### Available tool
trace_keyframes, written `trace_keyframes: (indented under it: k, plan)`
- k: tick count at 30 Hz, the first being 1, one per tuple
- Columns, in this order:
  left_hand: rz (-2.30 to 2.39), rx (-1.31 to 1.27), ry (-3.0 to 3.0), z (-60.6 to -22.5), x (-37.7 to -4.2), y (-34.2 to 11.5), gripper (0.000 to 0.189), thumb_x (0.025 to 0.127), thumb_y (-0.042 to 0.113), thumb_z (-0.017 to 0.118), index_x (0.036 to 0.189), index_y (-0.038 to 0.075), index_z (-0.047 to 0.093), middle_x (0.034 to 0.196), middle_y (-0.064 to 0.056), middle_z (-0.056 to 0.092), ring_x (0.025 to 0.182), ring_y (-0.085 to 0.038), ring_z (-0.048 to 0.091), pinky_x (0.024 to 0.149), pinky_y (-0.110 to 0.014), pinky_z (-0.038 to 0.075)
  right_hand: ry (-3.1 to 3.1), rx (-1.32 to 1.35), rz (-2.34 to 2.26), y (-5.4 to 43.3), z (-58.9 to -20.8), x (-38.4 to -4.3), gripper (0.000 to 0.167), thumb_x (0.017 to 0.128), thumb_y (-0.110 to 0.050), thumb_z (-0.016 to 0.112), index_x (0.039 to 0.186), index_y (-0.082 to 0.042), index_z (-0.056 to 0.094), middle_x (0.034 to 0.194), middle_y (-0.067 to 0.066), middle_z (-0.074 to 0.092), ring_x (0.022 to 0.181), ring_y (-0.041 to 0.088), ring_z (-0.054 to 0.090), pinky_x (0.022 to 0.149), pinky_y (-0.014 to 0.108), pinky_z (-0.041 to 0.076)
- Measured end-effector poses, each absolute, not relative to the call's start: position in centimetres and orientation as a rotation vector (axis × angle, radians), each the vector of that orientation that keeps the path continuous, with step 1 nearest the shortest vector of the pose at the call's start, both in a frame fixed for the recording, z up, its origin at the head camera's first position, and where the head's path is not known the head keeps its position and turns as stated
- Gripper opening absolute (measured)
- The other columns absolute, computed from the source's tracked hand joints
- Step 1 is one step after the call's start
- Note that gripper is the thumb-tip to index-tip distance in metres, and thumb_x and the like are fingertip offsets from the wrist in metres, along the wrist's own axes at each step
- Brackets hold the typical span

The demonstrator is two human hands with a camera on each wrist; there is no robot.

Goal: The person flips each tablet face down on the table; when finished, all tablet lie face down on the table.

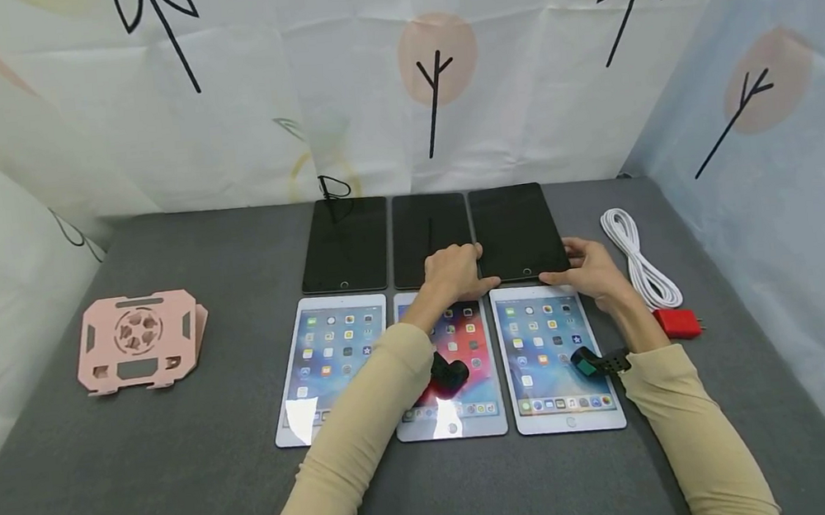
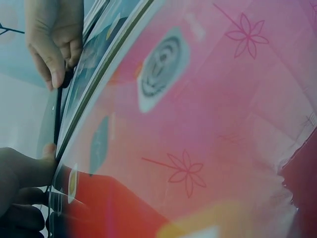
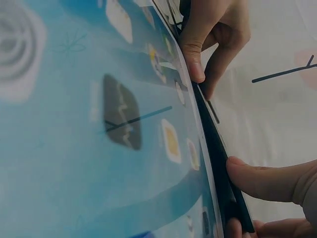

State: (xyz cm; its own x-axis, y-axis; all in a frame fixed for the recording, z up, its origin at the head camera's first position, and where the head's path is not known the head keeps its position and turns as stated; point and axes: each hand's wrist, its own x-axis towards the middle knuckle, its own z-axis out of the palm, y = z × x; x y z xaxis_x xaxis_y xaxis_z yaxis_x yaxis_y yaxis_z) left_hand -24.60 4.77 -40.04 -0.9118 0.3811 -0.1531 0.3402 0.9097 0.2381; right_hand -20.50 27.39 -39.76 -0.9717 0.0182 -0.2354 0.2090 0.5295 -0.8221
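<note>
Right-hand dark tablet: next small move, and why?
Probably settle the right-hand dark tablet flat: the left hand and right hand grip it beside the middle dark tablet, behind the right-hand white tablet.

No word, brand or number can be read, the rightmost glossy black rectangular tablet (image 1: 516, 227) included. App icons fill the white-framed, blue-screened rectangular tablet at right (image 1: 545, 336); up close, one dark rounded-square icon (image 3: 121, 113) bears a pale jagged line. On the white-framed, red-screened rectangular tablet (image 1: 472, 347), a grey rounded icon (image 2: 162, 69) bears dark curved lines; captions are blurred.
</note>
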Motion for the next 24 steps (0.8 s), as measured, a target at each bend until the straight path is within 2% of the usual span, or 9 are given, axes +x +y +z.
trace_keyframes:
  k: [2, 5, 9, 12, 15, 18, 21, 24]
  plan:
    - [0.358, 0.522, 2.872, -40.0, -24.5, 4.9, 0.067, 0.094, 0.06, 0.064, 0.149, 0.023, 0.054, 0.131, -0.006, 0.07, 0.107, -0.024, 0.069, 0.087, -0.038, 0.056, 2.555, 0.195, -1.434, 27.4, -39.6, -20.5, 0.087, 0.091, -0.008, 0.074, 0.16, 0.005, 0.022, 0.155, 0.032, 0.038, 0.136, 0.047, 0.046, 0.113, 0.058, 0.038]
    - [0.465, 0.486, 2.84, -40.0, -24.4, 5.1, 0.064, 0.094, 0.054, 0.067, 0.147, 0.019, 0.056, 0.137, -0.006, 0.067, 0.115, -0.027, 0.068, 0.095, -0.043, 0.055, 2.534, 0.213, -1.459, 27.4, -39.5, -20.4, 0.09, 0.091, -0.008, 0.074, 0.162, 0.002, 0.018, 0.159, 0.032, 0.035, 0.143, 0.049, 0.041, 0.117, 0.061, 0.034]
    - [0.633, 0.449, 2.773, -39.9, -24.2, 5.4, 0.062, 0.095, 0.044, 0.069, 0.147, 0.013, 0.055, 0.138, -0.009, 0.066, 0.113, -0.027, 0.068, 0.095, -0.045, 0.055, 2.554, 0.194, -1.484, 27.3, -39.2, -20.3, 0.089, 0.092, -0.008, 0.074, 0.162, -0.002, 0.02, 0.159, 0.03, 0.035, 0.138, 0.049, 0.047, 0.114, 0.061, 0.037]
    - [0.73, 0.419, 2.716, -39.8, -24.1, 5.5, 0.061, 0.096, 0.038, 0.068, 0.147, 0.009, 0.054, 0.136, -0.011, 0.066, 0.109, -0.028, 0.068, 0.093, -0.045, 0.057, 2.599, 0.152, -1.488, 27.1, -38.9, -20.2, 0.086, 0.092, -0.007, 0.073, 0.162, -0.004, 0.023, 0.157, 0.029, 0.038, 0.127, 0.047, 0.054, 0.105, 0.053, 0.045]
    - [0.814, 0.384, 2.664, -39.7, -24.1, 5.6, 0.063, 0.096, 0.035, 0.068, 0.15, 0.008, 0.05, 0.141, -0.013, 0.063, 0.114, -0.03, 0.068, 0.095, -0.047, 0.057, 2.653, 0.118, -1.474, 26.9, -38.6, -20.1, 0.085, 0.092, -0.007, 0.074, 0.162, -0.005, 0.025, 0.153, 0.028, 0.042, 0.114, 0.034, 0.06, 0.093, 0.034, 0.05]
    - [0.898, 0.358, 2.622, -39.7, -24.0, 5.6, 0.068, 0.096, 0.032, 0.068, 0.154, 0.006, 0.044, 0.151, -0.014, 0.056, 0.126, -0.032, 0.063, 0.103, -0.048, 0.053, 2.682, 0.078, -1.482, 26.7, -38.2, -20.0, 0.085, 0.092, -0.006, 0.074, 0.162, -0.006, 0.026, 0.15, 0.027, 0.044, 0.096, 0.014, 0.064, 0.079, 0.017, 0.049]
    - [0.975, 0.347, 2.585, -39.8, -24.0, 5.7, 0.07, 0.096, 0.028, 0.068, 0.156, 0.005, 0.041, 0.155, -0.016, 0.051, 0.131, -0.033, 0.06, 0.107, -0.048, 0.051, 2.698, 0.03, -1.513, 26.6, -37.9, -19.9, 0.083, 0.091, -0.003, 0.074, 0.161, -0.005, 0.028, 0.147, 0.027, 0.045, 0.081, -0.001, 0.061, 0.073, 0.01, 0.048]
    - [1.032, 0.33, 2.557, -40.0, -23.9, 5.8, 0.069, 0.097, 0.026, 0.067, 0.157, 0.005, 0.04, 0.155, -0.017, 0.05, 0.13, -0.033, 0.061, 0.106, -0.047, 0.052, 2.722, -0.011, -1.543, 26.5, -37.7, -19.8, 0.082, 0.09, 0.001, 0.074, 0.16, -0.004, 0.032, 0.143, 0.028, 0.046, 0.075, -0.004, 0.059, 0.071, 0.009, 0.048]
